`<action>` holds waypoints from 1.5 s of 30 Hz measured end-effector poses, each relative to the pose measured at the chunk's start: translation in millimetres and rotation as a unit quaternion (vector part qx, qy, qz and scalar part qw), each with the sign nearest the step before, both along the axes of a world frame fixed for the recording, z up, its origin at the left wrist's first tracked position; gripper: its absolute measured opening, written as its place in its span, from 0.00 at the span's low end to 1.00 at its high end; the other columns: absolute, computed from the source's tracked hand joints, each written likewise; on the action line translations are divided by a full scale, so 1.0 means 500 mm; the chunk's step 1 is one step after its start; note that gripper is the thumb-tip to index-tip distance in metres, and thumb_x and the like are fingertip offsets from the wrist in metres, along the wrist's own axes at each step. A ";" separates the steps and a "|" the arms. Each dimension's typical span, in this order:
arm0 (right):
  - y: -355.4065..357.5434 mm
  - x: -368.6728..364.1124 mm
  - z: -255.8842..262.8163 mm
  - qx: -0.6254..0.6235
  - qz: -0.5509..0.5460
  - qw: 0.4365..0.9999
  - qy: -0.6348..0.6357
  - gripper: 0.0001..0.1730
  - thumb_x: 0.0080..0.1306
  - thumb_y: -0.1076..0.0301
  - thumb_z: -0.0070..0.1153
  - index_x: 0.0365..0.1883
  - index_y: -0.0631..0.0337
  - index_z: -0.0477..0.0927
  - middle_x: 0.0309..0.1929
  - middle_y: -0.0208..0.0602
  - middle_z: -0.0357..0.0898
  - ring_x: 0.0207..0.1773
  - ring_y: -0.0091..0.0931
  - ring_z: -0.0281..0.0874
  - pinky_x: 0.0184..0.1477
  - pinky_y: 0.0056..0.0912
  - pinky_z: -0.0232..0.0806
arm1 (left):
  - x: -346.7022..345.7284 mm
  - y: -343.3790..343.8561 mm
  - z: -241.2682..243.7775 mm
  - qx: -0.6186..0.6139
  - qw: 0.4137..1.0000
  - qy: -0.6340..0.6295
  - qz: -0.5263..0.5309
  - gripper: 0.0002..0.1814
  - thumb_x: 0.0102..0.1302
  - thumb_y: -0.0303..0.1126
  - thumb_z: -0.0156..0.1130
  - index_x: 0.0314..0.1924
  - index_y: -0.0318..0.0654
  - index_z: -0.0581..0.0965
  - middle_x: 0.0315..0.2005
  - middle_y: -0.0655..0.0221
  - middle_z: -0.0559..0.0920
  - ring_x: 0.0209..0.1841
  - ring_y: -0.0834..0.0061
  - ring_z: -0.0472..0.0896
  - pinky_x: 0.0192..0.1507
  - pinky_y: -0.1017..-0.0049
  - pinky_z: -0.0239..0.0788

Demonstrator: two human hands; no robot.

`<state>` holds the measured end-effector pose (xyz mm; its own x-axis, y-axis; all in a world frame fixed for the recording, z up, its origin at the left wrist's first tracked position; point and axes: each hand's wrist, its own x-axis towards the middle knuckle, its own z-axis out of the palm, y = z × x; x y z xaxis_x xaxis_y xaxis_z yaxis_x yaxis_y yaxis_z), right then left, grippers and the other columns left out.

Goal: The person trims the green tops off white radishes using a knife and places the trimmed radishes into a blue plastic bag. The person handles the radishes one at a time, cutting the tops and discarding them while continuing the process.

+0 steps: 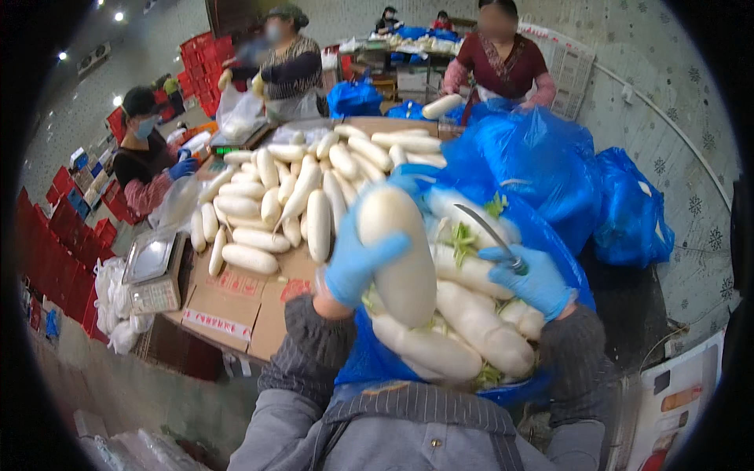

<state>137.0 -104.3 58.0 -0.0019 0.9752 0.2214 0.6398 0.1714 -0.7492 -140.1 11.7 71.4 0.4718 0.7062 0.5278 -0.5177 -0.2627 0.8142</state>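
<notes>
In a light-blue glove, my left hand [356, 259] grips a large white daikon radish [400, 253], held up over an open blue plastic bag [559, 253]. My right hand [533, 279], gloved the same way, holds a knife with a thin curved blade [484, 224] and a dark green handle. The blade points up and left, apart from the held radish. Beneath both hands lie several daikons [483, 329] in the bag, some with green leaf stubs [462, 238]. The held radish and left hand are slightly blurred.
A pile of daikons [277, 200] covers much of the cardboard-topped table [259, 300] at left. A scale [156, 265] stands at its left corner beside white plastic bags [115, 300]. Full blue bags [530, 159] stand at right. Co-workers [500, 59] stand across and left; red crates [59, 235] are stacked beyond.
</notes>
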 end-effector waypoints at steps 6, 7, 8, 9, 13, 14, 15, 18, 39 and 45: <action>-0.004 -0.125 -0.146 -0.101 0.074 0.839 0.530 0.26 0.72 0.66 0.58 0.65 0.63 0.69 0.26 0.27 0.73 0.18 0.16 0.62 0.17 0.21 0.54 | -0.004 -0.026 -0.013 -0.147 0.951 -0.253 0.103 0.49 0.64 0.66 0.58 0.75 0.45 0.56 0.66 0.62 0.70 0.67 0.64 0.69 0.69 0.61 0.60; 0.017 -0.152 -0.152 -0.045 -0.005 0.825 0.564 0.20 0.72 0.58 0.58 0.56 0.61 0.74 0.22 0.25 0.68 0.17 0.17 0.61 0.16 0.21 0.51 | -0.010 -0.027 -0.027 -0.142 0.946 -0.267 0.118 0.51 0.63 0.69 0.58 0.76 0.46 0.55 0.68 0.62 0.68 0.69 0.64 0.67 0.71 0.61 0.57; 0.032 -0.149 -0.150 -0.063 -0.017 0.810 0.583 0.19 0.72 0.55 0.58 0.52 0.60 0.75 0.22 0.25 0.69 0.17 0.16 0.61 0.16 0.21 0.51 | -0.036 -0.031 -0.046 -0.136 0.952 -0.272 0.031 0.58 0.58 0.77 0.54 0.77 0.46 0.53 0.72 0.61 0.62 0.73 0.63 0.61 0.74 0.59 0.49; 0.045 -0.133 -0.148 -0.083 -0.034 0.794 0.602 0.19 0.72 0.52 0.58 0.48 0.59 0.75 0.23 0.25 0.69 0.17 0.16 0.61 0.16 0.20 0.51 | -0.061 -0.048 -0.042 -0.172 0.933 -0.311 -0.063 0.60 0.57 0.79 0.51 0.76 0.43 0.54 0.73 0.60 0.61 0.74 0.61 0.59 0.75 0.57 0.48; 0.044 -0.078 -0.067 0.019 -0.023 0.891 0.453 0.15 0.73 0.57 0.58 0.43 0.60 0.85 0.21 0.25 0.75 0.17 0.15 0.62 0.16 0.19 0.52 | -0.129 -0.080 -0.021 -0.206 0.943 0.060 -0.253 0.62 0.60 0.74 0.54 0.76 0.29 0.49 0.75 0.55 0.56 0.76 0.61 0.56 0.77 0.63 0.43; 0.045 -0.081 -0.036 -0.009 0.001 0.915 0.402 0.15 0.72 0.57 0.59 0.45 0.61 0.85 0.22 0.25 0.75 0.17 0.14 0.62 0.17 0.19 0.53 | -0.115 -0.070 -0.042 -0.168 0.937 0.207 -0.225 0.57 0.63 0.63 0.61 0.76 0.31 0.49 0.76 0.56 0.54 0.77 0.64 0.55 0.76 0.67 0.44; 0.043 -0.098 -0.003 -0.038 0.022 0.936 0.348 0.16 0.71 0.58 0.60 0.46 0.61 0.85 0.23 0.25 0.76 0.18 0.14 0.62 0.17 0.18 0.54 | -0.095 -0.066 -0.080 -0.239 0.896 0.079 -0.366 0.53 0.61 0.48 0.69 0.76 0.31 0.52 0.74 0.57 0.58 0.75 0.65 0.58 0.76 0.67 0.45; 0.063 -0.130 0.028 0.024 0.026 0.982 0.186 0.17 0.65 0.60 0.68 0.47 0.62 0.85 0.25 0.22 0.74 0.22 0.12 0.64 0.22 0.15 0.57 | -0.069 -0.078 -0.115 -0.195 0.924 0.201 -0.262 0.50 0.58 0.35 0.74 0.75 0.34 0.55 0.70 0.59 0.65 0.71 0.66 0.63 0.72 0.67 0.54; -0.010 -0.139 0.045 0.185 -0.045 0.968 -0.165 0.13 0.61 0.72 0.61 0.44 0.50 0.88 0.31 0.45 0.83 0.31 0.40 0.82 0.32 0.36 0.74 | -0.077 -0.074 -0.094 -0.072 0.963 0.219 -0.137 0.57 0.52 0.38 0.78 0.76 0.37 0.53 0.71 0.62 0.64 0.72 0.68 0.62 0.71 0.65 0.55; -0.012 -0.146 0.040 0.200 -0.038 0.971 -0.128 0.12 0.62 0.72 0.61 0.44 0.52 0.88 0.31 0.45 0.84 0.31 0.39 0.84 0.32 0.36 0.75 | -0.071 -0.079 -0.096 -0.054 0.963 0.233 -0.124 0.57 0.52 0.38 0.79 0.76 0.36 0.53 0.72 0.61 0.63 0.72 0.67 0.61 0.72 0.65 0.54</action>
